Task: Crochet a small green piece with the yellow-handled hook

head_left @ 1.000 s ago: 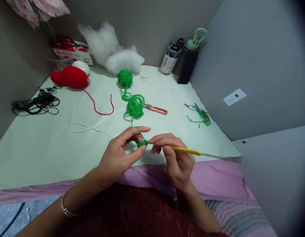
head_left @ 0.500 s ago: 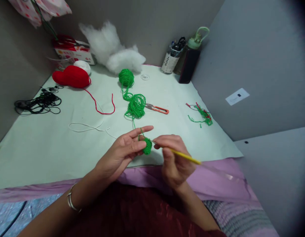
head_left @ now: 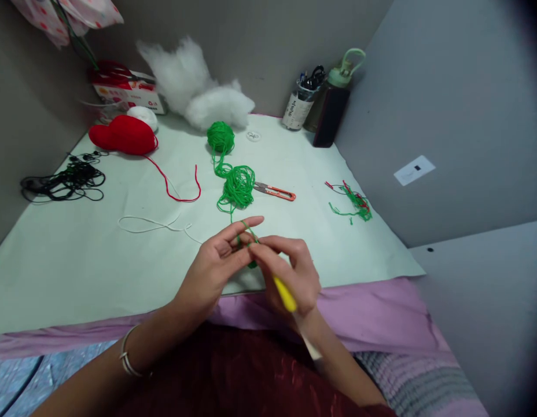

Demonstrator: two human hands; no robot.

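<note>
My left hand pinches a small green crocheted piece, mostly hidden behind the fingers. Green yarn loops over its raised index finger and runs up to a loose green tangle, which leads on to a green ball. My right hand is closed around a crochet hook with a yellow handle, its fingertips touching those of my left hand. The hook's tip is hidden, and the handle slants down toward my right wrist.
Orange-handled snips lie beside the tangle. Red yarn, black cord and white stuffing are to the left and back. A pen jar, a phone and yarn scraps are at right.
My right hand has moved left against my left hand, and the hook handle has swung to point down toward me. The green piece is now mostly covered.
</note>
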